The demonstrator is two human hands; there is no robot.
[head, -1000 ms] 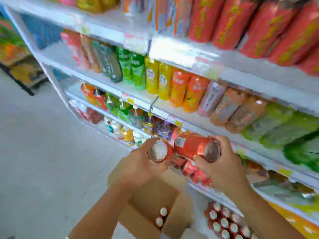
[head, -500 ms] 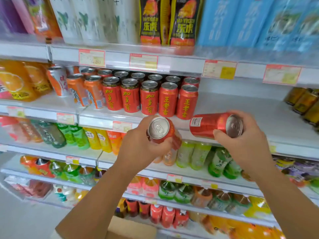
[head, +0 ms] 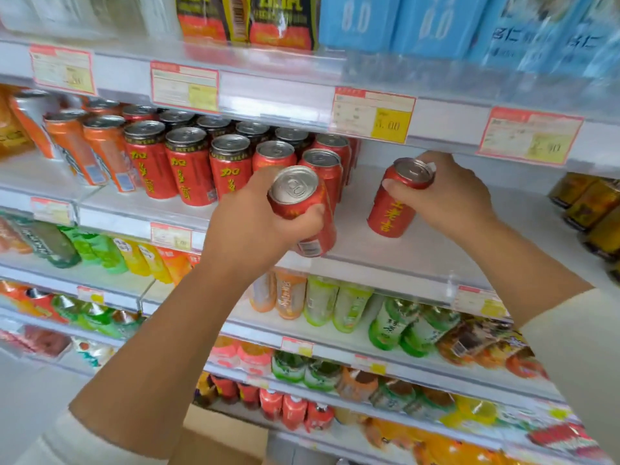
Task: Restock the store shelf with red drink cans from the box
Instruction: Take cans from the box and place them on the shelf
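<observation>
The left hand (head: 255, 229) has its fingers curled round the left can (head: 295, 189), which is tilted with its top towards the camera, just in front of the right end of the row (head: 191, 169) of red cans. The right hand (head: 449, 199) grips the right can (head: 392, 209) round its upper part. That can leans, label outward, a little way right of the row, and its base is at or just above the shelf (head: 419, 253); I cannot tell whether it touches.

Judged from this, the work is partly done. The row stands several cans deep, upright and close together, while the shelf right of the row is bare as far as the dark bottles (head: 590, 206). Both cans in hand are not yet stood up and released, and the bare stretch would take many more. Below the row, between the forearms, a corner of the box (head: 221, 434) shows. Its inside is out of sight, so how many cans remain cannot be told.
</observation>
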